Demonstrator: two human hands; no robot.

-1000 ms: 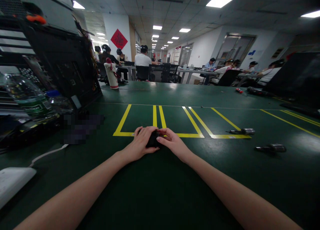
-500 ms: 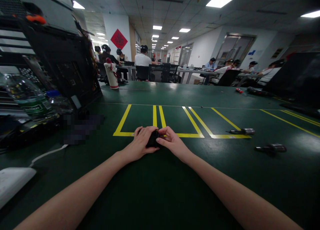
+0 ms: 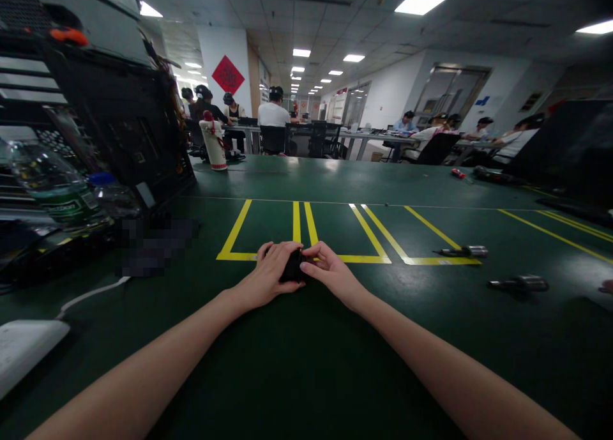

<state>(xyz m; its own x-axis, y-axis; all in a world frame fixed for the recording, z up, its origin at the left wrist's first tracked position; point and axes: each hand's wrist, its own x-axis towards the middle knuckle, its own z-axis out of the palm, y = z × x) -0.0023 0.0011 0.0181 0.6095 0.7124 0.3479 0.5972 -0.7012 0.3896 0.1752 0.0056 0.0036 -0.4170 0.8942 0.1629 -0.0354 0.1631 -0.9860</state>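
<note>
A small black block-like object (image 3: 290, 271) rests at the yellow taped line, and most of it is hidden under my fingers. My left hand (image 3: 274, 271) is wrapped over its left side and top. On its right side my right hand (image 3: 330, 271) pinches with thumb and fingers close against the object; what lies between those fingertips is too small to make out. Off to the right lie two metal cylinder parts with thin shafts, the far one (image 3: 472, 251) across the tape and the near one (image 3: 524, 283) on the bare green table (image 3: 306, 363).
At the left stand a dark computer case (image 3: 138, 133), a plastic bottle (image 3: 52, 184) and a white power strip (image 3: 29, 347) with a cable. A white cylinder (image 3: 214, 145) stands at the back. A black panel (image 3: 569, 152) is at the right. Several people sit beyond.
Both my hands and the black object stay almost where they were. A small blurred pinkish shape has come in at the right edge.
</note>
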